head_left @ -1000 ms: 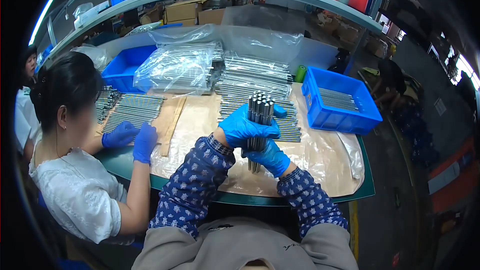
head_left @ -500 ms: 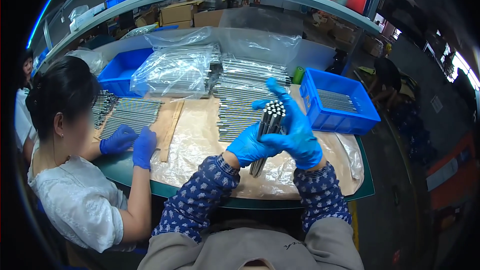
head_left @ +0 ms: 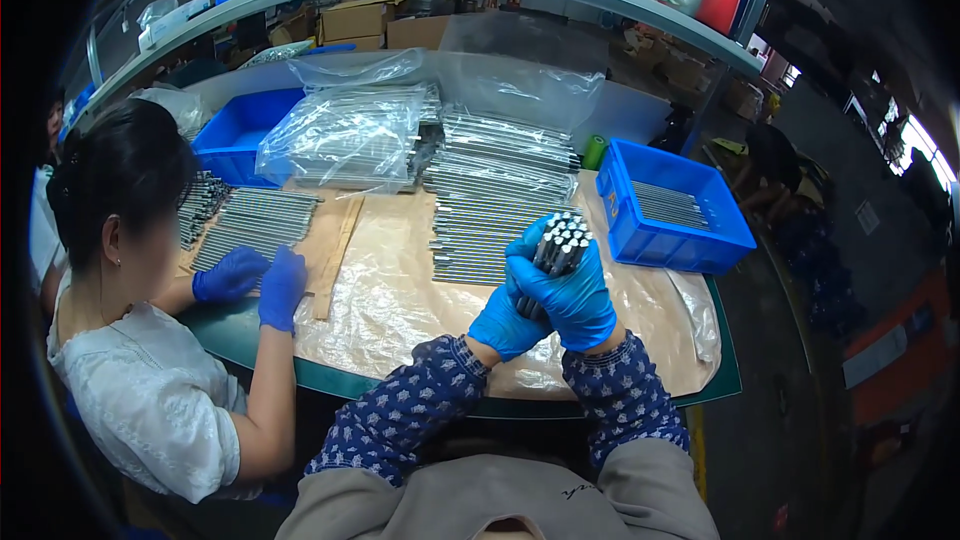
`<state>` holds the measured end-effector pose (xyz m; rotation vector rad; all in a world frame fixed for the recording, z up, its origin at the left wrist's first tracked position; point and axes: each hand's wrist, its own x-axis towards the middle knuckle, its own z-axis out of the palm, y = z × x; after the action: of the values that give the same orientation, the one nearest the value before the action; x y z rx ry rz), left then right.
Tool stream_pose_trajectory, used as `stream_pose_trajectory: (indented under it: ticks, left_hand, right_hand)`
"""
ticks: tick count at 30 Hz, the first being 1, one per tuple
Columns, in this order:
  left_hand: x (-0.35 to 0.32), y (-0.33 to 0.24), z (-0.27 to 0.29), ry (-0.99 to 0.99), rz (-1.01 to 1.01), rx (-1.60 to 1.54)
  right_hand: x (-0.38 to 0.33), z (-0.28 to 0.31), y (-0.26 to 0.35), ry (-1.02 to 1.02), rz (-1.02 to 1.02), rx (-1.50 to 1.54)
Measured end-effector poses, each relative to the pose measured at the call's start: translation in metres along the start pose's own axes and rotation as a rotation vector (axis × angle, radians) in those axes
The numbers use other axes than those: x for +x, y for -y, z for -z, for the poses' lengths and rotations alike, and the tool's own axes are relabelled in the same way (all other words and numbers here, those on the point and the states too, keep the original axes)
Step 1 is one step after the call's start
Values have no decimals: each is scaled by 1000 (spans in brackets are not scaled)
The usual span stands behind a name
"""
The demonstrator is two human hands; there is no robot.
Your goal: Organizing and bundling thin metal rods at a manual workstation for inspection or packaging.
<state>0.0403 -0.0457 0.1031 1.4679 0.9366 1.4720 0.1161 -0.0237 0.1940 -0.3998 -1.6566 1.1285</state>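
Rod bundle (head_left: 558, 245) upright, ends toward camera, clasped by both gloved hands (head_left: 560, 290)

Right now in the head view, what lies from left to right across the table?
Co-worker's gloved hands → wooden strip → flat rows of metal rods → rod bundle gripped in both hands → blue bin.

We log: rods (head_left: 558, 245) – shiny metal | gloves (head_left: 570, 295) – smooth blue rubber | bin (head_left: 672, 208) – glossy plastic | sheet (head_left: 390, 305) – crinkled brown paper
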Motion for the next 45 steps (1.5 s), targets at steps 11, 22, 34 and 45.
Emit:
stream_pose_trajectory:
  ticks: [11,22,34,45]
  left_hand:
    - [-4,-1,22,177,161,-95]
    - [6,-86,48,71,27,-465]
    - [-21,-51,99,-445,-53,-585]
    - [-27,-44,101,-322,-119,-613]
  right_hand:
    - [-5,7,-3,62,-266,356]
    - [-48,-18,-71,117,-177,-299]
    - [-27,-50,-92,372,-253,-474]
    - [-28,-53,-79,352,-211,-504]
